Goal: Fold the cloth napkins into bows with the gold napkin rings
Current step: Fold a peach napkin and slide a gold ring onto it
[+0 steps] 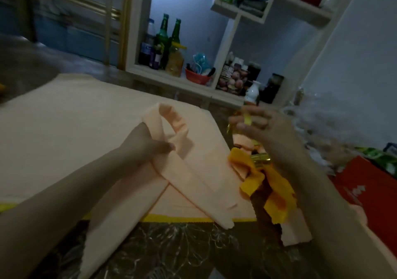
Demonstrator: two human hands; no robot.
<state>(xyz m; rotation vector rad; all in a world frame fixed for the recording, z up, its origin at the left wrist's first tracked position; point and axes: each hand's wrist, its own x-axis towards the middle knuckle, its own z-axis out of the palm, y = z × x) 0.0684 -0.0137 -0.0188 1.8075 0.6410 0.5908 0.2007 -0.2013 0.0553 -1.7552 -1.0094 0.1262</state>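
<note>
A peach cloth napkin (184, 175), folded into a long band, makes a loop at the top with its two tails crossing and hanging toward me. My left hand (148, 145) pinches the band where the tails cross under the loop. To the right, my raised right hand (262, 126) holds a gold napkin ring (247, 120) between thumb and fingers. Below that hand lie finished bows: a yellow napkin (272, 195) and a peach one, with another gold ring (261, 160) around the yellow cloth.
A stack of flat peach napkins (75, 132) covers the table on the left, a yellow edge below it. A red box (363, 184) sits at right. White shelves (171, 79) behind hold green bottles, jars and a red bowl. Clear plastic lies at far right.
</note>
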